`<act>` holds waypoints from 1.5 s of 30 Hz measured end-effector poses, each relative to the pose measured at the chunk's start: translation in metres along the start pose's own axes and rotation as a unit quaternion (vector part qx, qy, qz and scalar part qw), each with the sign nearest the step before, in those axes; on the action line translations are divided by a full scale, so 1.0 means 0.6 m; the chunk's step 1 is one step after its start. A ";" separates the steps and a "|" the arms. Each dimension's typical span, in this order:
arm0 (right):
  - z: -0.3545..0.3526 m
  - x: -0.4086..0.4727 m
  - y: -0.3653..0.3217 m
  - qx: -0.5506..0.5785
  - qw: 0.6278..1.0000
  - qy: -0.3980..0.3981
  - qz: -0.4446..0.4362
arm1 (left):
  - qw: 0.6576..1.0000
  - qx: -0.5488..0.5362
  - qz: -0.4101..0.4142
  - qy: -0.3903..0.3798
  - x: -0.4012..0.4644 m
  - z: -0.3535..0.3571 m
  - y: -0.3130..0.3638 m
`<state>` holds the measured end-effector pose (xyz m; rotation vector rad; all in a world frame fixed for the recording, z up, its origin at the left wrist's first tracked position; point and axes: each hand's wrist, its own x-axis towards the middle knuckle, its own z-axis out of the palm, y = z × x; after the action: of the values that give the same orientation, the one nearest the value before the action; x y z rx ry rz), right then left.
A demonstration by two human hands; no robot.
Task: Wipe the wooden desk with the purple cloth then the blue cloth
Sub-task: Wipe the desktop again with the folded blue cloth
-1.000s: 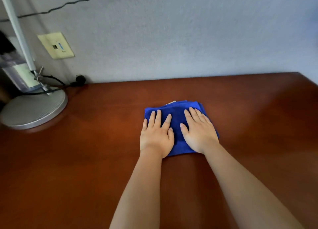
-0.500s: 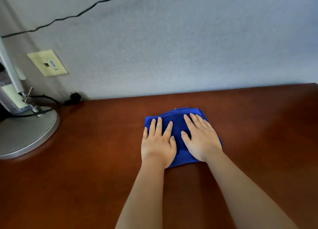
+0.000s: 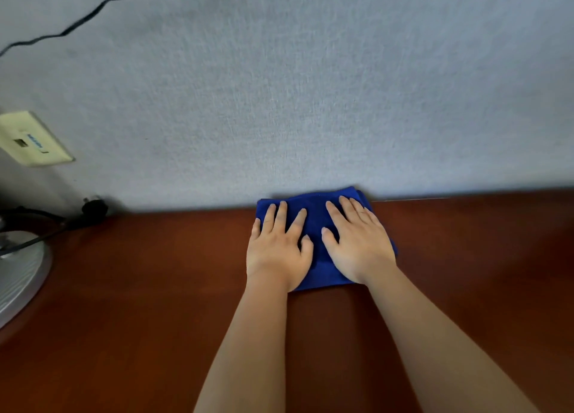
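Both hands (image 3: 316, 245) flat on blue cloth (image 3: 315, 209)

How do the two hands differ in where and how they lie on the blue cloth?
The left hand covers the cloth's left part, its heel off the near edge on the desk; the right hand covers the right part and reaches farther toward the wall. The left hand's fingers are spread wider; the right hand's lie closer together. Both lie flat, palm down, pressing the cloth, fingers pointing at the wall.
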<state>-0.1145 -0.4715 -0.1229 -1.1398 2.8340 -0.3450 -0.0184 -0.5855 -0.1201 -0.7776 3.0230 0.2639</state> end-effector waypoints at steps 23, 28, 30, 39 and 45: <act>-0.001 -0.231 -0.033 0.007 1.000 -0.007 0.015 | 1.000 0.007 0.022 -0.018 -0.217 0.012 0.024; -0.001 -0.248 -0.032 0.006 1.000 -0.003 0.008 | 0.999 0.014 0.029 -0.012 -0.223 0.017 0.022; 0.002 -0.239 -0.028 0.005 1.000 0.003 0.008 | 0.999 0.016 0.036 -0.011 -0.212 0.017 0.021; -0.001 -0.121 -0.003 -0.001 1.000 0.001 0.004 | 0.999 0.008 0.034 -0.003 -0.098 0.012 0.016; -0.001 -0.030 0.012 -0.010 1.000 -0.003 0.000 | 1.000 0.002 0.022 0.000 -0.010 0.007 0.009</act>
<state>-0.1064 -0.4538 -0.1241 -1.1423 2.8396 -0.3137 -0.0156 -0.5772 -0.1233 -0.7117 3.0422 0.2575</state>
